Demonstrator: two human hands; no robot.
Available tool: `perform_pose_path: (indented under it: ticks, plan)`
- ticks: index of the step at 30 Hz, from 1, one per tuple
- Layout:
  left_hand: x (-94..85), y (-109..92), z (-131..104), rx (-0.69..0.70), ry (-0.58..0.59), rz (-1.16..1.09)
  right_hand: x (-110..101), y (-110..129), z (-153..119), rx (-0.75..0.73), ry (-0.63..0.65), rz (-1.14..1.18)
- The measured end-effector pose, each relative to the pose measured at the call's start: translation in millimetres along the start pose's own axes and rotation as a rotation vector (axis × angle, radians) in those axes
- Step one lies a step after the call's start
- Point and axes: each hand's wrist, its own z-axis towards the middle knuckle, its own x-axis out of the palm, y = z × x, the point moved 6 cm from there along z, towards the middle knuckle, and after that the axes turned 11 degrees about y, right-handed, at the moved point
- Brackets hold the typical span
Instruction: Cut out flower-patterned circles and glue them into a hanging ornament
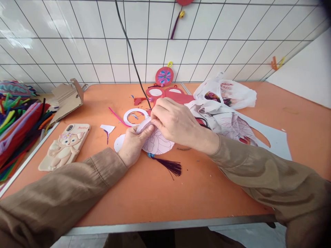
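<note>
My left hand (133, 144) is closed on a pale round disc (143, 125), thumb on its face and fingers behind. My right hand (172, 120) is closed in a pinch against the disc's right edge; whatever is between its fingertips is hidden. Just below lies a round white paper piece (161, 142) printed with flower lines, partly covered by both hands. A dark purple tassel (168, 165) with a blue bead (150, 155) extends from under it. Left of my left hand, another white paper piece (119, 142) shows in part.
A white paper ring (126, 116), pink pipe cleaner (119, 117) and red cutouts (178, 98) lie beyond my hands. On the left are a phone (64, 146), cardboard (67, 100) and colourful pipe cleaners (15, 131). Crumpled fabric (224, 120) and a plastic bag (240, 93) sit right.
</note>
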Motion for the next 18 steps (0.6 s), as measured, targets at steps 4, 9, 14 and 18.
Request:
perform_pose_path:
  ticks: [4, 9, 14, 18]
  plan:
    - [2.1, -0.2, 0.3, 0.001, 0.023, -0.047, -1.8, -3.1, -0.1, 0.073, -0.019, 0.055]
    - [6.2, -4.1, -2.1, 0.011, 0.057, -0.068, -0.6, -9.1, -0.4, 0.188, -0.025, 0.200]
    - [5.1, -2.9, -2.6, -0.006, 0.040, -0.038, 3.2, -13.2, -1.2, 0.279, -0.016, 0.334]
    - [4.2, -2.8, -1.8, -0.014, 0.017, -0.017, -1.8, -17.1, 0.0, 0.260, -0.049, 0.378]
